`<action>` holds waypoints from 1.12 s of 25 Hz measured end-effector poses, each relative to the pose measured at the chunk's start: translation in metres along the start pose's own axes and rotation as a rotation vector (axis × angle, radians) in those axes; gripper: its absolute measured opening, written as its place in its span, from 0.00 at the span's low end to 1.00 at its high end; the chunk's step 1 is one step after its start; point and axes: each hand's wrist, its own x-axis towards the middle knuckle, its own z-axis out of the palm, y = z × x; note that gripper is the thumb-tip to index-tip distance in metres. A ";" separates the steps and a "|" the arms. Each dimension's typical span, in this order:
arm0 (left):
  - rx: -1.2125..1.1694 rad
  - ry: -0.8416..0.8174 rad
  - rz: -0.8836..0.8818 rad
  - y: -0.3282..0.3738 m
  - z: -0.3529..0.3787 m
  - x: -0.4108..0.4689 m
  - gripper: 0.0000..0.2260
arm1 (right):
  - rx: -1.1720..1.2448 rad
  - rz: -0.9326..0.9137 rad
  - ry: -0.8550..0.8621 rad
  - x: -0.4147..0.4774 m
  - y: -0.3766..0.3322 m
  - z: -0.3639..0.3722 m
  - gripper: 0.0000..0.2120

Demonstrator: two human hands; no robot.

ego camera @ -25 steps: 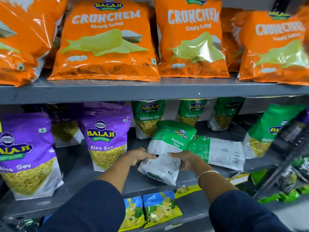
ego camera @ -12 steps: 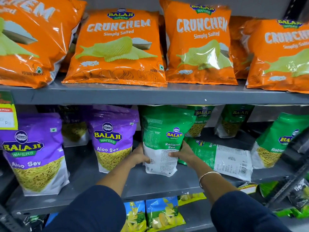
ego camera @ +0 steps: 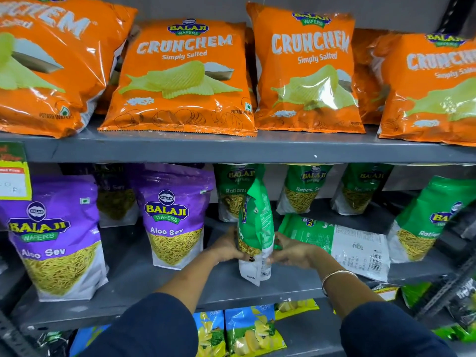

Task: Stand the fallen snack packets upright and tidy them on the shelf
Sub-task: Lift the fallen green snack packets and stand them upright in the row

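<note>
A green Ratlami Sev packet point(ego camera: 256, 228) stands upright on the middle grey shelf point(ego camera: 159, 287), turned edge-on to me. My left hand point(ego camera: 226, 247) grips its lower left side and my right hand point(ego camera: 291, 249) grips its lower right side. Just right of it a second green Ratlami Sev packet point(ego camera: 337, 243) lies flat on its face, back label up. Behind stand more green packets point(ego camera: 305, 188) in a row, and one point(ego camera: 427, 222) leans at the right.
Purple Aloo Sev pouches point(ego camera: 173, 217) point(ego camera: 55, 235) stand at the left of the same shelf. Orange Crunchem bags point(ego camera: 180, 78) fill the upper shelf. Blue and yellow packets point(ego camera: 247, 331) sit on the shelf below. A price tag point(ego camera: 14, 176) hangs at the left.
Both hands lifted the green packet from a tilted, lying pose to upright, then turned it so its edge faces me. The view shifted upward.
</note>
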 end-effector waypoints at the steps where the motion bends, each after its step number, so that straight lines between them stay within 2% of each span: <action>1: 0.004 -0.009 0.023 0.006 0.005 -0.001 0.38 | 0.007 -0.006 -0.063 -0.001 0.001 0.003 0.40; 5: 0.063 -0.050 -0.008 0.008 0.002 0.000 0.43 | 0.011 -0.116 0.071 0.005 0.007 0.013 0.43; 8: 0.019 -0.146 -0.135 0.003 -0.023 -0.002 0.34 | 0.025 -0.105 0.088 0.004 0.010 0.003 0.53; 9: 0.012 -0.142 -0.142 0.002 -0.027 -0.002 0.31 | 0.042 -0.100 0.062 0.004 0.011 -0.003 0.53; 13: -0.037 0.006 -0.147 -0.003 -0.034 0.005 0.34 | 0.044 -0.104 -0.027 0.001 0.009 -0.014 0.51; 15: -0.062 0.055 -0.164 -0.005 -0.031 0.007 0.37 | 0.087 -0.103 0.043 -0.001 0.003 -0.017 0.43; 17: 0.008 0.017 -0.159 -0.006 -0.027 0.009 0.33 | 0.145 -0.110 0.132 -0.001 0.003 -0.021 0.36; 19: 0.074 -0.040 -0.150 -0.004 -0.022 0.007 0.28 | 0.213 -0.112 0.103 0.000 0.003 -0.024 0.34; 22: 0.032 -0.086 -0.137 -0.004 -0.022 0.005 0.29 | 0.209 -0.076 0.000 -0.003 0.005 -0.024 0.43; 24: 0.053 -0.109 -0.142 0.000 -0.025 0.003 0.29 | 0.158 -0.055 -0.010 -0.003 0.003 -0.020 0.48; 28: 0.187 -0.148 -0.243 -0.002 -0.031 0.001 0.30 | 0.138 -0.052 0.029 0.004 0.000 -0.014 0.47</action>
